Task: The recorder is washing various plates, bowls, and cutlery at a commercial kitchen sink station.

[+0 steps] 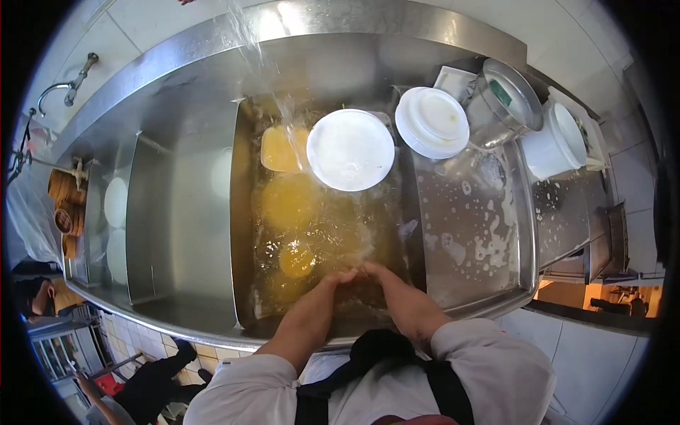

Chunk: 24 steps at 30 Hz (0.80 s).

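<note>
Both my left hand and my right hand reach into the murky yellowish water of a stainless steel sink basin, close together near its front side. The fingers are under the surface, so what they hold or touch is hidden. Beyond them floats or rests a round white plastic lid or tub. Left of it sits a squarish container, tinted yellow by the water. Two round items, a larger one and a smaller one, show blurred under the water. A stream of water falls into the basin from above.
On the soapy drainboard at right stand stacked white lids, a steel pot with a green pad, and a white bucket. Basin dividers rise at left. Bamboo steamers lie far left. A person is behind.
</note>
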Motion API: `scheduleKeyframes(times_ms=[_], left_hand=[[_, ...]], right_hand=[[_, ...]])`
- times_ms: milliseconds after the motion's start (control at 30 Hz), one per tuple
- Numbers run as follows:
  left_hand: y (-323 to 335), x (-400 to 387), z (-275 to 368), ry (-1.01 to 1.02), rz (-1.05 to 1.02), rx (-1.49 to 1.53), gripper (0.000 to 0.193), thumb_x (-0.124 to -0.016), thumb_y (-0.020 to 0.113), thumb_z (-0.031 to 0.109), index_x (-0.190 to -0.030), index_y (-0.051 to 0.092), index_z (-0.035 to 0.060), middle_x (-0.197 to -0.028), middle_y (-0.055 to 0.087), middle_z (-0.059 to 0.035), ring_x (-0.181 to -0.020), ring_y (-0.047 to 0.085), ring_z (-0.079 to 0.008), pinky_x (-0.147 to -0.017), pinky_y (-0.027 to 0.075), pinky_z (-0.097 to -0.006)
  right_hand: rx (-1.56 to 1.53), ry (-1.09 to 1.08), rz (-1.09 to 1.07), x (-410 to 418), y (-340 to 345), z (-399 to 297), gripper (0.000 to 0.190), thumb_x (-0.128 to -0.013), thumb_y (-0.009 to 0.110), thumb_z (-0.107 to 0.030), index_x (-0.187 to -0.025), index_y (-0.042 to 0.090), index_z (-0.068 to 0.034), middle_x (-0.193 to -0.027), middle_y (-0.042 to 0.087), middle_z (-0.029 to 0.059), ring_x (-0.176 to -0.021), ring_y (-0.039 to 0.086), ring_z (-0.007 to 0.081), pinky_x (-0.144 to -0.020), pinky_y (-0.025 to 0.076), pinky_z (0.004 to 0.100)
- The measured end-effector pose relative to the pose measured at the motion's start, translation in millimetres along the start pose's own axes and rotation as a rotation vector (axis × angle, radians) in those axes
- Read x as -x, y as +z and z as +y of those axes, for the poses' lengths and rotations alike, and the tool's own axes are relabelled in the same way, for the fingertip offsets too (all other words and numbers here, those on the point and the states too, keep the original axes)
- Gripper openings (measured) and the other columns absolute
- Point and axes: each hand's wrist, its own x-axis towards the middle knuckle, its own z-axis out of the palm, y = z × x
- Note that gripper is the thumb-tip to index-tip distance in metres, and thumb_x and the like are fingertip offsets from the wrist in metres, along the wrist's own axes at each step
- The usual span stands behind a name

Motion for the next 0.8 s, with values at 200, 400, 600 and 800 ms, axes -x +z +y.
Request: scheduleKeyframes(times_ms=[200, 400, 600, 800], left_hand=[[10.8, 12.6, 47.4, -0.148, 0.061, -0.311, 0.035, -0.086, 0.057, 0.029, -0.114, 0.057, 0.0081, -0.11, 0.06, -0.0107, -0.097, 0.058, -0.0228, -0.082, 0.05, -0.033], [-45.4, 9.3, -0.2, -0.191, 0.118, -0.185, 0.035, -0.085, 0.057, 0.028, -0.113, 0.057, 0.0075, -0.11, 0.059, -0.0127, -0.098, 0.059, -0.0254, -0.081, 0.051, -0.0352], [-30.0, 57.4, 63.5, 0.059, 0.223, 0.84, 0.04, -0.067, 0.069, 0.014, -0.103, 0.055, 0.0034, -0.1, 0.059, -0.0143, -0.084, 0.063, -0.0287, -0.058, 0.057, -0.0393], [-24.1, -6.6, -8.6, 0.311, 0.021, 0.526, 0.028, -0.073, 0.068, 0.022, -0.095, 0.06, 0.0059, -0.095, 0.06, -0.0111, -0.074, 0.06, -0.0222, -0.055, 0.051, -0.0397]], right_hand=[[-0.146, 0.029, -0.007, -33.2, 30.3, 48.0, 0.04, -0.083, 0.061, -0.041, -0.114, 0.062, -0.015, -0.105, 0.063, 0.0093, -0.089, 0.06, 0.022, -0.083, 0.047, 0.0398], [-0.727, 0.052, 0.039, -11.9, 21.4, 11.9, 0.03, -0.086, 0.058, -0.032, -0.106, 0.062, -0.009, -0.099, 0.063, 0.0097, -0.079, 0.062, 0.0203, -0.069, 0.053, 0.0368], [-1.238, -0.197, -0.564, 77.6, -17.9, -136.5, 0.026, -0.085, 0.056, -0.028, -0.105, 0.057, -0.011, -0.09, 0.063, 0.0098, -0.068, 0.064, 0.0186, -0.051, 0.054, 0.0362], [-0.37, -0.383, -0.322, -41.6, -43.0, -22.8, 0.028, -0.085, 0.057, -0.025, -0.109, 0.059, -0.009, -0.097, 0.064, 0.0105, -0.076, 0.063, 0.0216, -0.059, 0.053, 0.0319]])
